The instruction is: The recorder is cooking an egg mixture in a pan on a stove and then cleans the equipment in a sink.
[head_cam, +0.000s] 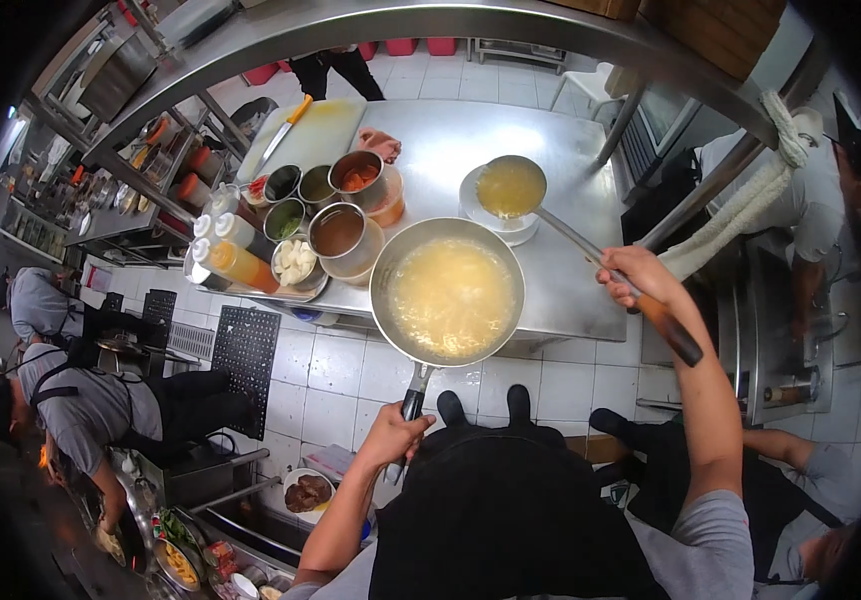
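Observation:
My left hand (397,433) grips the black handle of a frying pan (383,330), which is held level in front of me. A pale yellow, bubbly liquid (454,298) fills its bottom. My right hand (636,276) is closed around the long handle of a ladle (571,234), whose dark end sticks out past my wrist. Yellowish liquid (507,189) lies in the ladle's bowl. Beneath that bowl, a round pale dish (475,196) stands on the steel table (569,296), its inside mostly hidden by the ladle.
Left of the pan stand metal containers (336,230) of sauces and cut food, beside squeeze bottles (231,259). A knife (285,135) rests on a cutting board (344,124). A steel shelf (430,22) spans overhead. Co-workers (111,397) are at left and a person (790,480) at right.

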{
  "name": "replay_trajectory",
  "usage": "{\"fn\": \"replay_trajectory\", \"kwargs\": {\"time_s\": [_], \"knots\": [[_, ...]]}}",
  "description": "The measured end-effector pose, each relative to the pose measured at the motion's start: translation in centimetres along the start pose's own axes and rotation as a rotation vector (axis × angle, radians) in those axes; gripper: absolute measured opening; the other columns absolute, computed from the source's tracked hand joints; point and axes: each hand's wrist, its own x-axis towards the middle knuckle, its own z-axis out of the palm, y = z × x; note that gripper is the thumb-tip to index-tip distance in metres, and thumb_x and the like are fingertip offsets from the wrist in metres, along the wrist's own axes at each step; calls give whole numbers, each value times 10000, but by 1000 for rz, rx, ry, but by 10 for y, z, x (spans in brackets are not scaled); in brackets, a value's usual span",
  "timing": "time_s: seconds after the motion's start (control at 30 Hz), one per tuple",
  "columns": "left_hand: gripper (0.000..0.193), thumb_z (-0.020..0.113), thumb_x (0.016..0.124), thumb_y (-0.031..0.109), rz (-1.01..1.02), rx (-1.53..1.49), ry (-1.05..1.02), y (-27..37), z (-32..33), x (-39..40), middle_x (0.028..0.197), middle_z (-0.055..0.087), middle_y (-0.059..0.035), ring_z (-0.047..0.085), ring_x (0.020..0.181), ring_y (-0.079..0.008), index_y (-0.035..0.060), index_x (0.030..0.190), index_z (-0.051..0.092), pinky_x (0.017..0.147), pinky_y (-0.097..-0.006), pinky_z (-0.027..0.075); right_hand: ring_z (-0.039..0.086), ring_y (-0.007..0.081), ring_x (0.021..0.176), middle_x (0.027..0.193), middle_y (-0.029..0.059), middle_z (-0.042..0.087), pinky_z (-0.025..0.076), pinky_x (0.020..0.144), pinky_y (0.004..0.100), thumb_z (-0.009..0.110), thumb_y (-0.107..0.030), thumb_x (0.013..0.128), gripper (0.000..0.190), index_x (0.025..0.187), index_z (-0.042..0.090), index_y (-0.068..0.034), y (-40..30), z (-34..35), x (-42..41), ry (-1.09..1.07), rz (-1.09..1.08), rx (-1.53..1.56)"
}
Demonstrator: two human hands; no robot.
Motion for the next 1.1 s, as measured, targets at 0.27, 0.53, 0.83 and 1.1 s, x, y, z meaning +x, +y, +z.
{"fn": "replay_trajectory", "kwargs": {"time_s": [0.27, 0.53, 0.83, 1.1], "knots": [[272, 681, 902, 153, -26, -9, 59, 14, 0, -11, 504, 512, -16, 479, 392, -89, 39, 724, 509, 396, -272, 374, 494, 100, 474, 693, 37, 540, 417, 394, 263, 517, -128, 941, 144, 850, 521, -17, 43, -2, 34, 105, -107, -284], [280, 681, 899, 159, -62, -5, 170, 31, 22, -17, 509, 521, -21, 471, 390, -95, 34, 709, 518, 396, -280, 360, 629, 384, 696, 800, 225, 636, 512, 680, 446, 566, -86, 890, 419, 1283, 525, 54, 83, -8, 23, 380, -570, -1042], [287, 672, 901, 131, -31, -24, 185, 54, 41, -13, 501, 515, -24, 473, 390, -94, 35, 681, 514, 390, -289, 352, 614, 232, 722, 828, 203, 630, 504, 729, 325, 598, -70, 886, 480, 1348, 531, 40, 59, -30, -15, 343, -386, -772], [264, 681, 895, 149, -65, 12, 172, 73, 49, -13, 517, 509, -12, 468, 388, -92, 32, 720, 521, 382, -284, 355, 641, 425, 831, 986, 235, 654, 527, 752, 446, 612, -108, 892, 507, 1379, 508, -14, 30, -27, -24, 22, -663, -1346]]}}
